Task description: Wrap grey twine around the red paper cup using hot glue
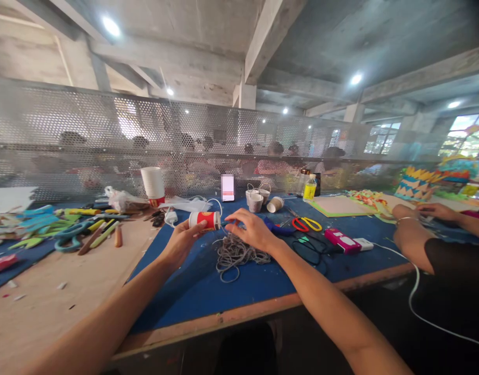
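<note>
My left hand grips a red and white paper cup lying sideways, thumb across its near side. Just right of the cup's end is my right hand, its fingers bent and apart, with nothing visible between them. Beneath that hand a loose tangle of grey cord rests on the blue mat. Farther back stand several small greyish-white cups, some with loop handles. Another such cup lies on its side.
Stacked paper cups, a phone and a yellow-labelled bottle stand toward the perforated screen. Red-and-yellow scissors and a magenta box are rightward. Tools lie left. Another person's arm reaches in at right.
</note>
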{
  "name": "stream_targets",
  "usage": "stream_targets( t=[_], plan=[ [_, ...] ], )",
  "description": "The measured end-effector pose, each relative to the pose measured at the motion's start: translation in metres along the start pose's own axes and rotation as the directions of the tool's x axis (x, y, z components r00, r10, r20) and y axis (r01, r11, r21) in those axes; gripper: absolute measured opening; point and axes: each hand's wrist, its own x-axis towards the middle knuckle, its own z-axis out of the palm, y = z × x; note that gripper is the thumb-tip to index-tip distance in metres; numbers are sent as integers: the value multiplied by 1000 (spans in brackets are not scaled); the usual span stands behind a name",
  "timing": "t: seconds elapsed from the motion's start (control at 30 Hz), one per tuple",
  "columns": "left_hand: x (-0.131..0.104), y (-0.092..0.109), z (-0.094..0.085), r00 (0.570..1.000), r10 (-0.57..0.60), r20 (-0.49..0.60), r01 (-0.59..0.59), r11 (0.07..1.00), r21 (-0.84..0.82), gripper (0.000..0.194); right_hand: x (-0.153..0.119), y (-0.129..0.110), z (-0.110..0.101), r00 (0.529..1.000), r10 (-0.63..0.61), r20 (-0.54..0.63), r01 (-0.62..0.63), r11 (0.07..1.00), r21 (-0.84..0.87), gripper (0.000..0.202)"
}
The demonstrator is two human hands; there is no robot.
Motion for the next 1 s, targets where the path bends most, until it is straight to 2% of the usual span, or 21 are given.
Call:
stream_targets(
  t=[0.1,0.2,0.27,0.33,0.5,0.67,0.8,0.87,0.93,1.0],
  plan=[
    [1,-1,-1,1000,0,-21,0,1000,-2,37,-4,22,-24,972,214,-98,-228,960,-165,20],
    [2,-2,-2,1000,-13,-28,12,1000,-11,37,-20,47,-52,884,451,-125,-456,769,-449,22],
    [4,-4,-3,999,-14,-41,14,1000,-6,39,-37,59,-66,816,572,-86,-500,622,-602,28],
    [5,-5,-4,999,-18,-40,18,1000,12,38,-52,64,-73,773,634,-23,-483,564,-670,30],
    [7,-9,-6,999,-10,-43,11,1000,19,36,-70,65,-65,760,646,65,-421,567,-708,32],
    [6,-8,-7,999,-12,-49,14,999,39,35,-66,62,-50,772,635,30,-409,532,-742,32],
    [5,-6,-6,999,-25,-37,26,999,22,32,-63,60,-47,769,638,-31,-436,489,-756,28],
    [4,-6,-5,999,-29,-34,30,1000,7,31,-62,60,-48,778,621,-97,-475,480,-738,28],
    [4,-6,-5,999,-26,-43,26,1000,-2,32,-60,60,-51,799,568,-200,-535,518,-667,30],
    [3,-5,-4,998,-27,-53,26,1000,-14,32,-57,59,-52,818,492,-298,-569,620,-539,31]
  ],
)
